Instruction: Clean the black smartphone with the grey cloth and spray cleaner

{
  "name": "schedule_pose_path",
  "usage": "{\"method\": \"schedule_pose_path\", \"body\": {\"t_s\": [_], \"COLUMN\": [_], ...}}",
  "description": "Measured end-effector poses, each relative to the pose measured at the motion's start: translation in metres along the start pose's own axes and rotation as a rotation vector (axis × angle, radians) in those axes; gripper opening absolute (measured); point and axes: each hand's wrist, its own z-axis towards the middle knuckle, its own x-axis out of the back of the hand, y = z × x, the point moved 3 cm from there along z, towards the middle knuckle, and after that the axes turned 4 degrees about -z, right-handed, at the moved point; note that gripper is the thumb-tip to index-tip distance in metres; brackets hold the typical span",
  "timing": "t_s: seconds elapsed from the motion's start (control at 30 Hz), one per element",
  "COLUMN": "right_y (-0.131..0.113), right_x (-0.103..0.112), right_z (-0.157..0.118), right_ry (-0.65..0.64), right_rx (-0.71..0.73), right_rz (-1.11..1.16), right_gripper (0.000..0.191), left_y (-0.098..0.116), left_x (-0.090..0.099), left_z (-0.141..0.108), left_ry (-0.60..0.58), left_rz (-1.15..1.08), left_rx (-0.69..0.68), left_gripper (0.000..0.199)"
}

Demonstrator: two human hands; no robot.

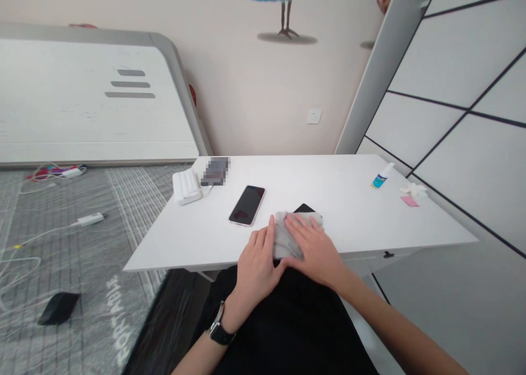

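My right hand (312, 248) lies flat on a folded light-grey cloth (282, 241) near the desk's front edge, its fingers stretched over the fabric. From under the cloth's far side shows the corner of a thin, dark, flat object (304, 208); the rest of it is covered. At the cloth's left side rests my left hand (258, 263), fingers straight and thumb reaching towards the right thumb. It grips nothing that I can see. A smartphone (247, 205) with a dark screen and pale edge lies to the left, apart from both hands.
The white desk (345, 200) holds a white box-like charger (187, 186) and a blurred dark item (216, 171) at the left. At the right are a small blue-and-white bottle (382, 176), crumpled tissue (415, 190) and a pink slip (410, 201). Cables and a black pouch-like object (58, 308) lie left.
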Motion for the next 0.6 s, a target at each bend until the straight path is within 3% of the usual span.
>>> {"method": "schedule_pose_path", "body": {"t_s": [0.07, 0.1, 0.23, 0.27, 0.37, 0.43, 0.53, 0.6], "right_y": [-0.008, -0.007, 0.01, 0.01, -0.005, -0.007, 0.009, 0.012], "right_x": [-0.001, -0.001, 0.004, 0.003, -0.002, -0.003, 0.0, 0.001], "right_z": [-0.003, -0.003, 0.003, 0.004, 0.003, 0.001, 0.002, 0.0], "right_ry": [-0.038, -0.051, -0.007, 0.002, -0.022, -0.032, 0.006, 0.029], "right_rx": [0.158, 0.171, -0.119, -0.128, 0.094, 0.158, -0.08, -0.164], "right_rz": [0.051, 0.058, -0.059, -0.07, -0.002, 0.026, -0.054, -0.082], "right_gripper": [0.099, 0.096, 0.081, 0.084, 0.101, 0.1, 0.085, 0.086], "left_y": [0.0, 0.0, 0.001, 0.001, 0.001, 0.001, 0.001, 0.0], "left_x": [0.0, 0.001, 0.002, 0.002, 0.002, 0.002, 0.001, 0.001], "left_z": [0.0, 0.0, 0.0, 0.0, 0.0, 0.0, 0.0, 0.0], "left_ry": [-0.005, -0.003, 0.008, 0.004, -0.014, -0.016, 0.002, 0.005], "left_rz": [0.005, 0.006, -0.013, -0.016, -0.001, 0.012, -0.001, -0.008], "left_rx": [0.003, 0.001, 0.001, 0.004, 0.013, 0.011, 0.005, 0.008], "left_gripper": [0.104, 0.105, 0.104, 0.103, 0.104, 0.106, 0.107, 0.106]}}
